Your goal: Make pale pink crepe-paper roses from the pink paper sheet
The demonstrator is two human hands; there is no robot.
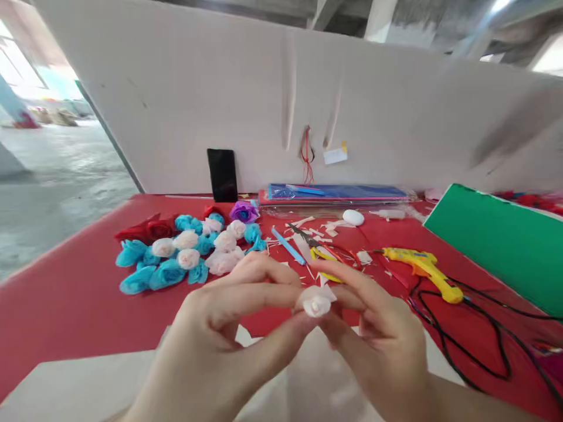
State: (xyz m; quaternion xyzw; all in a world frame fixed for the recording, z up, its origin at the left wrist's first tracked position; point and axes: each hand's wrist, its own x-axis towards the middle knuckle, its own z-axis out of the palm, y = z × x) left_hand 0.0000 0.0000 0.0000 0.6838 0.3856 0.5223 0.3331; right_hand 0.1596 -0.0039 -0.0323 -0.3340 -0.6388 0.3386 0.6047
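The left hand (220, 334) is pinching a small white flower (317, 306) between thumb and fingers, and the right hand (382, 334) is gripping its other side, so the fingers of both hands are holding it narrowly. The flower is facing the camera above the red table (57, 305). White paper (88, 381) is lying beneath the hands. Beyond the fingertips, scissors (310, 239) are lying among pale scraps (335, 225), and a blue stick (288, 246) is resting beside them. To the right, a yellow glue gun (424, 266) is lying near a looping black cord (484, 310). To the left, blue flowers (167, 274) are sitting among pale ones (188, 258). Farther back, a black phone (223, 176) is leaning against the white wall (387, 117).
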